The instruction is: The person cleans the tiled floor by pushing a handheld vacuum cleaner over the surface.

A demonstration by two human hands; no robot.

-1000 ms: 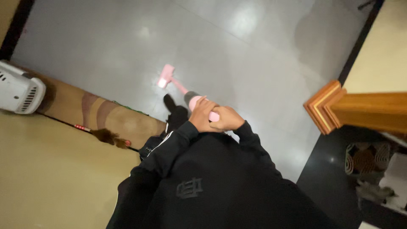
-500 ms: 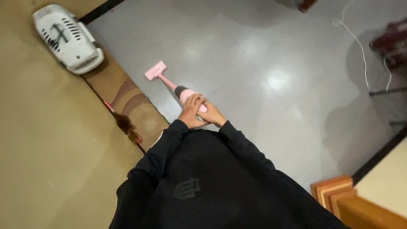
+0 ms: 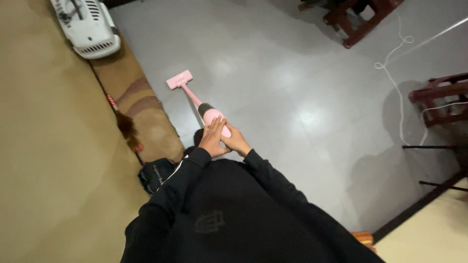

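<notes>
Head camera, looking straight down the wearer's black-sleeved chest to a glossy grey tile floor (image 3: 292,92). Both hands meet just in front of the chest on the handle end of a pink stick vacuum (image 3: 202,106). The left hand (image 3: 212,139) lies against the handle's left side with its fingers stretched out flat along it, not curled. The right hand (image 3: 235,141) is wrapped round the handle from the right, fingers closed on it, touching the left hand. The vacuum slants away to the far left, its flat pink head (image 3: 179,79) resting on the tiles. Left of it a brown patterned rug (image 3: 141,104) runs beside a tan wall, with a white appliance (image 3: 87,24) at its far end. Dark red wooden furniture (image 3: 363,17) and a white cord (image 3: 396,78) lie far right.
</notes>
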